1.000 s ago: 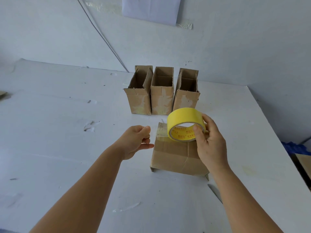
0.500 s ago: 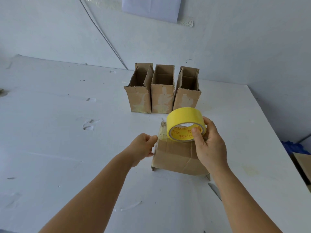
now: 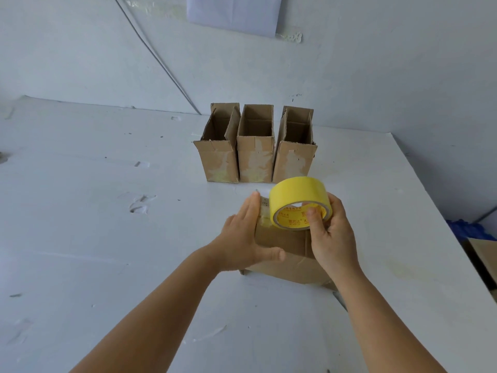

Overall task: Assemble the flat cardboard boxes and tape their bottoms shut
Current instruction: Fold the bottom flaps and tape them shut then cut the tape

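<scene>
We hold the tape [image 3: 298, 204] in our right hand [image 3: 332, 235], just above the box [image 3: 282, 254]; our flat left hand [image 3: 246, 238] steadies its left side; taping runs lengthwise, away from us.

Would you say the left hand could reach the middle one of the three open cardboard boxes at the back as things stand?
Probably yes: the left hand only rests flat against the near cardboard box, and bare table lies between it and the middle open cardboard box.
</scene>
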Motion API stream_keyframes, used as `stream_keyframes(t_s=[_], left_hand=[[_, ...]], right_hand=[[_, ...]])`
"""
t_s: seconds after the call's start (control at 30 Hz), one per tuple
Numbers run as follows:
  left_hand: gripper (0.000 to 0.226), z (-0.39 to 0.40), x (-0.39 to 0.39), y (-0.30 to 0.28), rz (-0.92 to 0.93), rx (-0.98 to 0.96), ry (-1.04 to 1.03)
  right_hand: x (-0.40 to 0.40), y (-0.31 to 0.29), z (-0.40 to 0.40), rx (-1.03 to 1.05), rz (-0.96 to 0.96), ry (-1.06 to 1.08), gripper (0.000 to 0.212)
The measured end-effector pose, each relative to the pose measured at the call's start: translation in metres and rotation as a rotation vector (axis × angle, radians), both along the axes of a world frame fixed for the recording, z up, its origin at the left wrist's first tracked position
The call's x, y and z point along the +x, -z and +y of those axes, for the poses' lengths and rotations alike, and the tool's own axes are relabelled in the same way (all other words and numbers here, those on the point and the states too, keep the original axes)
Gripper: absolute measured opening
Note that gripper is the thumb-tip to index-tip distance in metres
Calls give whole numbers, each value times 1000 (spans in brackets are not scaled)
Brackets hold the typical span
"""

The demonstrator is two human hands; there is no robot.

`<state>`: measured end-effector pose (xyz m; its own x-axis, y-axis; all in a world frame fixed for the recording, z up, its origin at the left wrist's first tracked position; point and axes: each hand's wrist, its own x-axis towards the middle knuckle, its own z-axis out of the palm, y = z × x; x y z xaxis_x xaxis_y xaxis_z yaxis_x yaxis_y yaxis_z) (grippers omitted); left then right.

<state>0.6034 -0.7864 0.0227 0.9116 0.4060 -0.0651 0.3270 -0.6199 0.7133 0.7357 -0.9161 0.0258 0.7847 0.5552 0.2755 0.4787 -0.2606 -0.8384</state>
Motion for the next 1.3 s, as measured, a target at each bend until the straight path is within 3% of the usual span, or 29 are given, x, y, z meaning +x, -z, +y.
stream_keyframes(t_s=[0.07, 0.13, 0.3, 0.43, 0.53, 0.73, 0.9, 1.03, 1.3], left_hand=[[133, 9, 9, -4, -4, 126, 28], [134, 14, 18, -9, -49, 120, 76], [114, 17, 15, -6, -8, 187, 61], [114, 21, 3, -2, 2, 192, 42], [117, 28, -11, 3, 46, 174, -34], [116, 29, -13, 5, 55, 181, -36], [114, 30, -11, 6, 44, 181, -38], [114, 32, -12, 9, 53, 178, -42], [114, 34, -14, 15, 42, 178, -55]], right_hand=[[-1, 1, 1, 11, 11, -13, 36], [0, 1, 2, 6, 39, -27, 33], [10, -3, -2, -17, 223, -182, 20], [27, -18, -11, 52, 380, -355, 29], [51, -28, -28, -21, 316, -302, 36], [65, -46, -32, -141, 340, -472, 42], [83, -47, -28, -233, 101, -229, 17], [88, -37, -30, -439, 54, -163, 23], [89, -13, -27, -507, 74, -157, 25]])
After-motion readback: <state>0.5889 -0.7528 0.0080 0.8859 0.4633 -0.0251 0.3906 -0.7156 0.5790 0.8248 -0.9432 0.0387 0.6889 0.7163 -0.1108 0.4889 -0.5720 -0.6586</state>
